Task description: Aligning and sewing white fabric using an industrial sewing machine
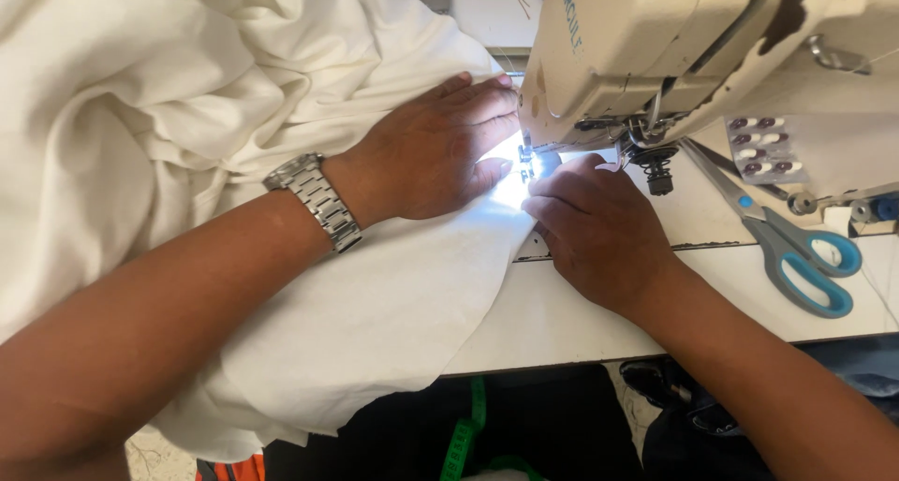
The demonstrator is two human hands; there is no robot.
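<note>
Left hand lies fingers-flat on the cream fabric; right hand, nearer the presser foot, seemingly pinches its edge near the tabletop's front.

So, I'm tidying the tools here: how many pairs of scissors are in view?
1. The blue-handled scissors lie on the white table to the right of the right hand, beside the sewing machine. The white fabric may hide others.
</note>
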